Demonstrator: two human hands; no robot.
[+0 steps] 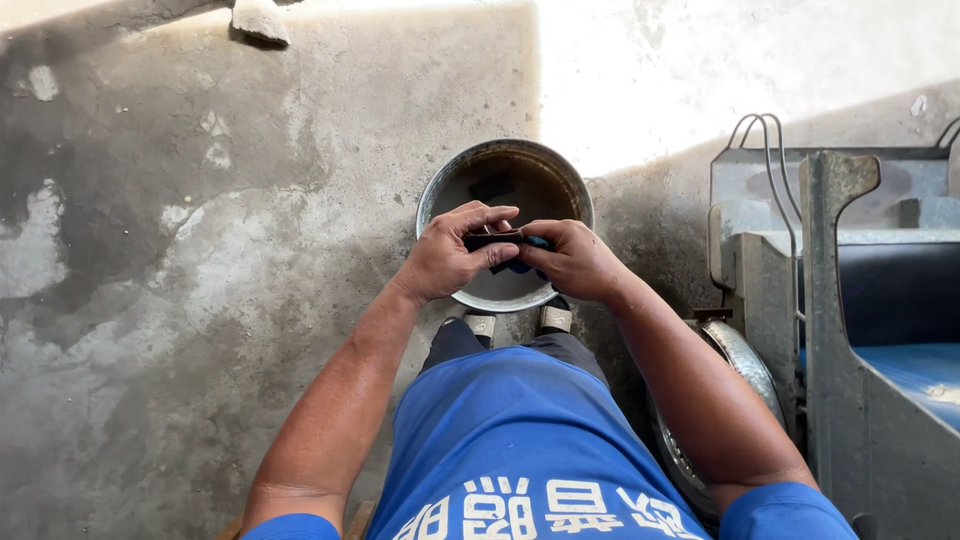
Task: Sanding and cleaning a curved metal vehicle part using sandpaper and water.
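Held over a round metal basin (440,190) on the wet concrete floor (200,300) — a small dark flat piece (495,240), gripped at one end by the left hand (450,255), at the other by the right hand (575,262), fingers of both closed on it. Murky water and one dark lump inside the basin. To the right, near the right forearm, one grey metal machine (840,300) with a blue bed and thin wire loops — beside it one shiny disc (745,365). Two shoes (518,322) just below the basin rim.
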